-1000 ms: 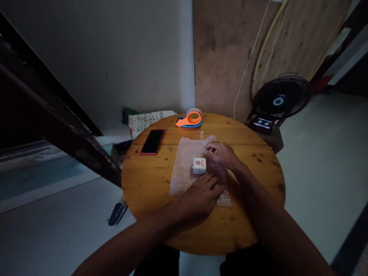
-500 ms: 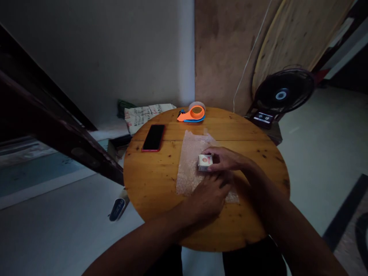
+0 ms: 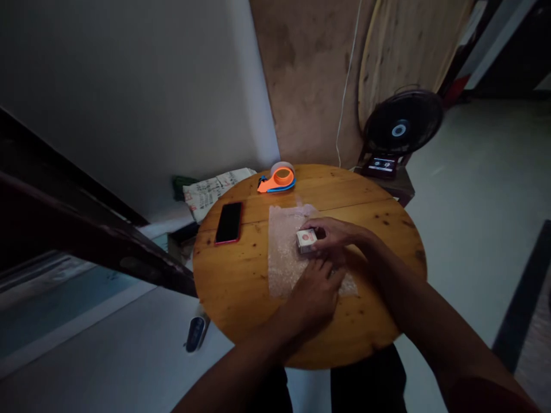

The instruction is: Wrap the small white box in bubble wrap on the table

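Right grip: the right hand (image 3: 340,236) is closed on the small box (image 3: 306,240), fingertips clamped on its right side, just right of the frame's centre.
Left grip: the left hand (image 3: 316,295) lies palm down and holds nothing, its fingers flat on the bubble wrap (image 3: 282,258) just below the box.
Small box: white with a red mark on top, and it sits on the wrap between the two hands.
Bubble wrap: a clear sheet spread flat on the desk (image 3: 236,287). Its lower right part is covered by the hands.
Desk: round, knotty yellow wood, filling the middle of the frame.
Phone: the phone (image 3: 228,222) lies face up, dark screen and red edge, left of the wrap and apart from it.
Tape dispenser: the tape dispenser (image 3: 278,178) is orange and blue, at the desk's far edge above the wrap.
Beyond the desk: a black fan (image 3: 402,123) stands at upper right, and a printed sack (image 3: 210,192) lies on the floor past the desk's upper-left rim.
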A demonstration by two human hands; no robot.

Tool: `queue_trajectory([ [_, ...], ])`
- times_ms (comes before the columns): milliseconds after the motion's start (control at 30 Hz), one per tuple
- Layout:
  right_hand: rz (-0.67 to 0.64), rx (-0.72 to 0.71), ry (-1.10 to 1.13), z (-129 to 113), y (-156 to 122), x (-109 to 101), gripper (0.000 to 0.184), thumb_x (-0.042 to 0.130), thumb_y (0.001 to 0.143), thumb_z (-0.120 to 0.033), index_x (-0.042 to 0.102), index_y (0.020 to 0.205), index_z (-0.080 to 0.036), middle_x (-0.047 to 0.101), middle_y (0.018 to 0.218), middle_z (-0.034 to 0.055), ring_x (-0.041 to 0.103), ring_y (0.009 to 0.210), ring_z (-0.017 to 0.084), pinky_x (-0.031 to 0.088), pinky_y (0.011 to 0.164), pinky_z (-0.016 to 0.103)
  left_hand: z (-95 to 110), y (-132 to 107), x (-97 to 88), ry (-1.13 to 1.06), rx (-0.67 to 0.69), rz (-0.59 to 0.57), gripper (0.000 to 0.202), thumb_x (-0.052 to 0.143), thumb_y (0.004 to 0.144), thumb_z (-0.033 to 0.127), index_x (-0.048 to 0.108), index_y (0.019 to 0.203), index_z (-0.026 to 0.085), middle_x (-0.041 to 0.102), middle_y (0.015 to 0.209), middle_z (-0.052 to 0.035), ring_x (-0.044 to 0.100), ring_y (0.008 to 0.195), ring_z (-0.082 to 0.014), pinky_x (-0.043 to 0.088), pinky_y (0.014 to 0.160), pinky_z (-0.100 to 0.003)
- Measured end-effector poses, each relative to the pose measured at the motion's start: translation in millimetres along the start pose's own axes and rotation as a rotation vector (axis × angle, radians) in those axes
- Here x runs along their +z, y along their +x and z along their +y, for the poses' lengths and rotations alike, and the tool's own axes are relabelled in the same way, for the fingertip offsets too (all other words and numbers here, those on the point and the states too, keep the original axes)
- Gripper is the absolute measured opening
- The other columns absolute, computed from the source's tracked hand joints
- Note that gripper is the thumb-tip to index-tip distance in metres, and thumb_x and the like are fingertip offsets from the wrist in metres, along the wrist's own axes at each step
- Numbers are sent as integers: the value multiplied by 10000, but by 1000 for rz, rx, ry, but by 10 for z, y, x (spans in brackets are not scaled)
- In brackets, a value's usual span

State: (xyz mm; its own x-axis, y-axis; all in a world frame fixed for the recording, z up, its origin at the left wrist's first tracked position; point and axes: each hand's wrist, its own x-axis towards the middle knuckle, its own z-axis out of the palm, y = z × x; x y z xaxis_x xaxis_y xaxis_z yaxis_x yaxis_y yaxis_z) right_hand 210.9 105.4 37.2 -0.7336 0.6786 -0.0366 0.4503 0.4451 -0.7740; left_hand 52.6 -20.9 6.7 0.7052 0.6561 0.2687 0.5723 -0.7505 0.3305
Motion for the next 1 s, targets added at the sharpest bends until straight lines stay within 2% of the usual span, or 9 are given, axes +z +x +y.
queue_trajectory([
  [167,-22,-12,33,69,10,-19,519,694,707,-397,588,1145,-139,638,1002,63,598,870,187,480,744,281,53,-12,-36,-16,-20,20,487,504,848,157,449,1331,171,429,1400,-118,356,1334,-272,300,1144,-471],
  [300,7,-15,-3,75,26,-14,446,685,726,-405,614,1090,-158,643,972,47,590,846,178,469,729,273,58,-59,-205,-109,8,82,337,470,867,150,551,1192,179,506,1323,-112,439,1262,-256,379,1073,-450],
  [367,6,-37,-15,94,41,-3,422,677,740,-402,616,1083,-163,642,950,38,583,818,167,460,703,262,-23,-66,-322,-237,-31,230,336,478,826,108,573,1136,192,569,1233,-94,503,1180,-233,407,1038,-425],
  [500,-21,-69,-15,150,72,4,430,695,732,-402,605,1085,-173,632,912,18,569,768,150,441,650,242,-357,30,-424,-686,-462,683,407,469,780,95,518,1170,201,593,1054,-65,574,997,-172,475,926,-350],
  [567,-29,-93,-15,169,80,-4,412,692,737,-394,606,1077,-177,629,905,11,567,768,147,439,654,242,-540,102,-366,-894,-538,762,532,511,727,97,455,1246,197,567,1109,-72,567,1041,-169,465,950,-348],
  [633,-25,-121,-15,177,80,-16,399,687,742,-385,613,1073,-174,634,921,15,570,792,151,442,684,249,-686,154,-262,-1057,-591,753,628,539,717,110,383,1319,193,549,1157,-88,567,1068,-170,451,974,-358],
  [700,-33,-141,-5,178,74,-27,413,695,733,-372,614,1087,-175,640,951,20,576,829,158,447,720,259,-784,175,-152,-1145,-608,674,713,547,710,100,311,1378,176,564,1143,-103,591,1026,-173,445,982,-389],
  [800,-56,-130,6,175,58,-33,426,712,701,-332,609,1088,-184,645,940,9,582,832,160,448,715,258,-858,167,-33,-1135,-556,617,795,529,690,55,254,1426,173,589,1127,-96,594,1028,-174,417,1018,-410],
  [1000,-34,-74,-14,130,42,-32,407,699,677,-300,598,1049,-171,643,880,1,572,778,149,438,678,248,-909,128,53,-1106,-506,626,835,482,681,17,230,1457,197,587,1179,-80,570,1098,-165,386,1065,-402],
])
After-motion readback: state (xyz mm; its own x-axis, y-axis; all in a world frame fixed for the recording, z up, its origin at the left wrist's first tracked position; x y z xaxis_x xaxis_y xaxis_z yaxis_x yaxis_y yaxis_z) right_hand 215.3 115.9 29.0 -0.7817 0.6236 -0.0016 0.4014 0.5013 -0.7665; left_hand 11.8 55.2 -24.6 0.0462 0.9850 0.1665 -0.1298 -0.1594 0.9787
